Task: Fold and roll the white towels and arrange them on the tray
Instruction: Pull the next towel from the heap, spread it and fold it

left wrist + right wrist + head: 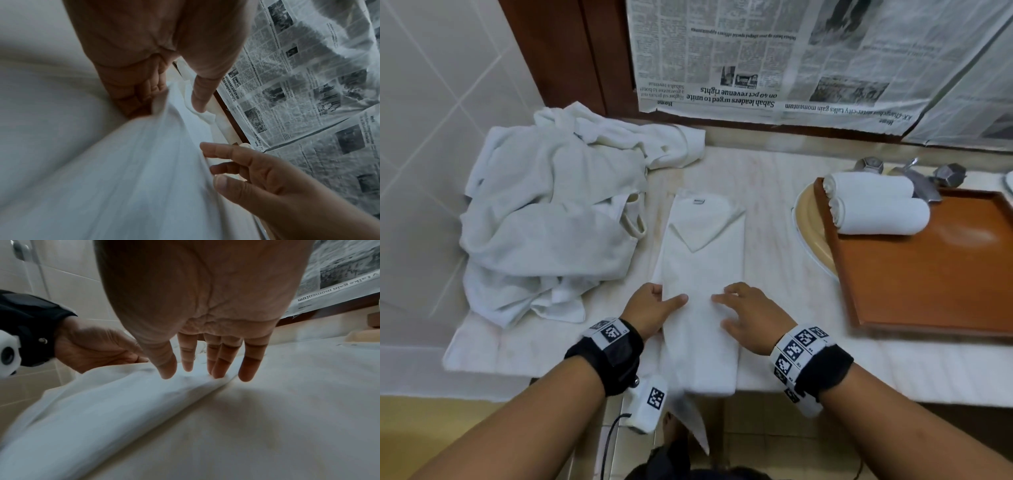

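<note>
Folded towel: a long narrow white strip [702, 274] lies on the counter [774, 192] between the towel pile and the tray, its far corner turned down into a triangle; its near end hangs over the counter's front edge.
Left hand: [654, 306] grips the strip's left edge, fingers curled under the cloth and thumb lying on top.
Right hand: [751, 317] rests flat on the strip near its right edge, fingers [218, 366] straight and slightly spread, holding nothing.
Towel pile: crumpled white towels [551, 219] heaped at the counter's left end, against the tiled wall.
Tray: a brown wooden tray [935, 284] at the counter's right end, partly over the basin.
Rolled towels: two white rolls [876, 202] lie side by side, touching, in the tray's far left corner.
</note>
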A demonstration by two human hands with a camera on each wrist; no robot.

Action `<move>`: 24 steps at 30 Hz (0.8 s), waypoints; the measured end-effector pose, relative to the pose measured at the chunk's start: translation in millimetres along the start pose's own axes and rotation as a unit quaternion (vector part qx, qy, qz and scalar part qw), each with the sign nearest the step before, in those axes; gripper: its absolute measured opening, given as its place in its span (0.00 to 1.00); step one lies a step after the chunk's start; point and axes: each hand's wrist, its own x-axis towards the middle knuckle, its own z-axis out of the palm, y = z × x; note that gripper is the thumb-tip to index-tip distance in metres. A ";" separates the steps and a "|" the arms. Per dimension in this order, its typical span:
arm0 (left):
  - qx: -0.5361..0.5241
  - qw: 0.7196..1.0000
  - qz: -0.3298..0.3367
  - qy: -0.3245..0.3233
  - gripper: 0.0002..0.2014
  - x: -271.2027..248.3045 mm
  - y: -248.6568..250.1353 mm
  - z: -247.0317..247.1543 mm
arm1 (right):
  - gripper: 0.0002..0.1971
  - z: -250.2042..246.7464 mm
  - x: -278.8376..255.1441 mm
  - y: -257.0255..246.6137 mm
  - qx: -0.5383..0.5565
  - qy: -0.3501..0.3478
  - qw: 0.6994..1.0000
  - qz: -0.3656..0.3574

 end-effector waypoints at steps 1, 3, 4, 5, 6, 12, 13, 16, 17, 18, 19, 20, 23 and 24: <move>0.016 1.000 0.010 0.015 0.23 8.9 4.8 0.5 | 0.27 -3.4 4.1 2.7 -0.005 0.000 1.000 0.006; 0.054 0.997 0.039 0.030 0.16 24.0 16.9 3.1 | 0.27 -11.6 13.6 6.3 -0.013 -0.002 1.000 0.014; 0.071 0.995 0.050 0.040 0.15 31.5 22.4 4.8 | 0.27 -16.2 19.2 7.5 -0.017 -0.001 1.000 0.018; 0.086 0.994 0.053 0.052 0.16 39.1 27.9 5.7 | 0.27 -21.2 25.8 8.8 -0.021 0.004 1.000 0.021; 0.103 0.991 0.052 0.064 0.20 48.2 32.3 6.0 | 0.28 -26.7 33.5 10.4 -0.024 0.012 0.999 0.025; 0.283 0.954 0.065 0.075 0.15 85.2 55.1 4.6 | 0.34 -62.5 92.4 17.9 -0.032 0.079 0.996 0.018; 0.326 0.940 0.073 0.077 0.14 88.5 57.0 4.3 | 0.36 -67.4 103.2 18.9 -0.043 0.089 0.995 0.013; 0.379 0.919 0.080 0.075 0.17 96.3 58.3 1.3 | 0.37 -78.8 130.9 23.2 -0.127 0.106 0.986 -0.009; 0.385 0.917 0.078 0.075 0.17 99.1 57.3 -0.4 | 0.34 -81.8 138.8 24.8 -0.163 0.105 0.981 -0.023; 0.383 0.918 0.073 0.077 0.17 100.4 57.2 -2.0 | 0.28 -84.5 145.5 25.9 -0.188 0.104 0.976 -0.038; 0.377 0.920 0.069 0.077 0.17 101.2 56.6 -4.0 | 0.21 -86.6 150.8 26.7 -0.202 0.106 0.972 -0.054; 0.367 0.925 0.060 0.079 0.17 103.9 57.2 -4.7 | 0.16 -91.4 159.0 29.0 -0.208 0.108 0.970 -0.068; 0.350 0.932 0.043 0.080 0.17 108.4 60.0 -6.1 | 0.12 -106.4 182.3 34.6 -0.137 0.111 0.984 -0.030; 0.344 0.934 0.038 0.085 0.17 110.0 61.0 -6.6 | 0.12 -111.5 190.1 36.0 -0.086 0.111 0.990 0.002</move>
